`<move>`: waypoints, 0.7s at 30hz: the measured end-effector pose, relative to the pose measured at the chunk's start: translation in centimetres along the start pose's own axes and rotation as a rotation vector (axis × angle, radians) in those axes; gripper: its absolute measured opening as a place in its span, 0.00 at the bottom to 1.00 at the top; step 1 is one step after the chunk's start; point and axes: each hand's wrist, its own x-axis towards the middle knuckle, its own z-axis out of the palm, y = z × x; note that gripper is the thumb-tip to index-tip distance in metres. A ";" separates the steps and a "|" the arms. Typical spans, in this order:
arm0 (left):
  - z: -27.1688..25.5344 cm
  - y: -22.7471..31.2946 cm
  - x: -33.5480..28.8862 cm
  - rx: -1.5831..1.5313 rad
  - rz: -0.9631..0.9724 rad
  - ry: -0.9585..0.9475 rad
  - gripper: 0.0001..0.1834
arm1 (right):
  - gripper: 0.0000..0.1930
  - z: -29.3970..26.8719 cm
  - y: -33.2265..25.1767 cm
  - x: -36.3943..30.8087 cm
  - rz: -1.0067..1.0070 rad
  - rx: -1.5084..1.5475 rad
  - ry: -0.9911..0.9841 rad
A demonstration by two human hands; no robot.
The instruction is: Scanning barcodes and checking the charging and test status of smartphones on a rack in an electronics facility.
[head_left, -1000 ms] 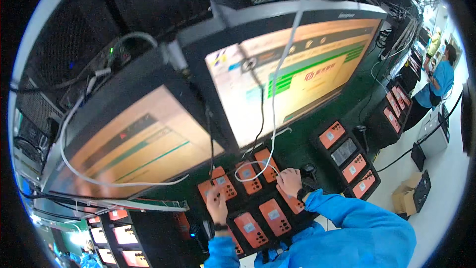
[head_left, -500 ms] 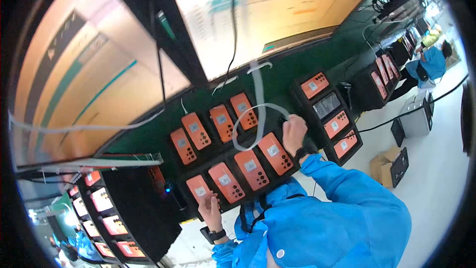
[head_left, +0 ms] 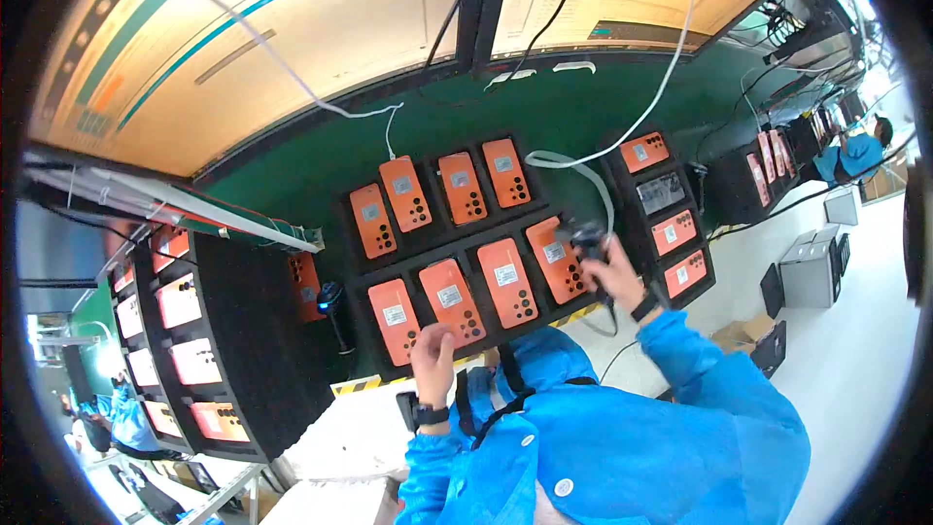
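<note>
While the right hand (head_left: 614, 277) grips a black handheld scanner (head_left: 589, 238), fingers wrapped tight around its handle, it hovers over the rightmost orange device (head_left: 556, 259) in the near row of the black tray (head_left: 362, 272). At eight o'clock from it, the left hand (head_left: 432, 358) rests at the tray's near edge, fingers curled loosely on another orange device (head_left: 452, 302). Green table (head_left: 292, 175) lies beyond.

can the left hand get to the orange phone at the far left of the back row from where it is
Probably yes. The left hand rests at the front row's near edge, and the back-row far-left orange phone lies uncovered, with only flat phones between them.
</note>
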 end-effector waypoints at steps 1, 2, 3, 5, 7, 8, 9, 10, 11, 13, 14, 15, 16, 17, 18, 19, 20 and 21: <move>0.8 -0.3 0.7 0.021 0.036 -0.030 0.10 | 0.19 1.6 0.9 -1.3 0.057 -0.016 0.011; 1.8 -0.1 1.4 0.003 0.008 -0.064 0.10 | 0.20 3.1 1.6 -2.4 0.115 -0.032 0.023; 2.9 -0.3 2.0 -0.028 0.011 -0.081 0.10 | 0.21 4.7 1.7 -3.1 0.149 0.038 -0.014; 4.6 -0.4 3.2 -0.023 0.035 -0.116 0.09 | 0.24 6.5 2.9 -4.0 0.181 0.075 -0.059; 5.8 -0.8 4.2 0.042 0.048 -0.108 0.10 | 0.24 7.3 3.8 -4.2 0.199 0.079 -0.061; 6.4 -1.2 4.6 0.089 0.187 -0.062 0.11 | 0.23 7.5 3.8 -4.2 0.225 0.049 -0.050; 6.9 -1.6 4.8 0.048 0.153 -0.082 0.12 | 0.23 7.4 3.8 -4.2 0.218 0.044 -0.055; 7.4 -1.0 4.9 0.008 0.118 -0.108 0.13 | 0.26 7.1 3.8 -4.3 0.239 0.071 -0.051; 7.9 -0.7 5.1 0.005 0.125 -0.108 0.13 | 0.29 6.7 3.7 -4.1 0.260 0.099 -0.048; 8.8 -0.1 5.6 0.116 0.097 -0.089 0.16 | 0.27 5.6 2.2 -4.1 0.242 0.148 -0.076; 9.2 0.0 5.7 0.111 0.107 -0.093 0.16 | 0.25 5.1 1.2 -4.1 0.229 0.200 -0.106; 9.4 -0.5 5.6 0.172 0.080 -0.106 0.19 | 0.21 4.5 0.8 -4.2 0.186 0.249 -0.078; 10.0 -0.8 5.9 0.227 0.067 -0.121 0.22 | 0.21 3.4 0.6 -3.7 0.160 0.240 -0.066; 10.5 -2.6 6.0 0.254 0.221 -0.105 0.25 | 0.21 2.1 1.0 -2.7 0.070 0.242 0.002; 10.8 -1.1 5.2 0.228 0.208 -0.107 0.24 | 0.21 0.5 1.6 -1.5 -0.038 0.248 0.069; 11.5 -2.1 5.5 0.202 0.143 -0.105 0.24 | 0.18 -1.3 2.7 0.4 -0.070 0.145 0.166; 12.0 -3.2 5.9 0.180 0.190 -0.053 0.24 | 0.17 -2.0 3.0 1.6 -0.090 0.171 0.278; 12.6 -5.0 6.6 0.078 0.029 -0.044 0.23 | 0.16 -3.8 5.1 3.5 -0.121 0.102 0.313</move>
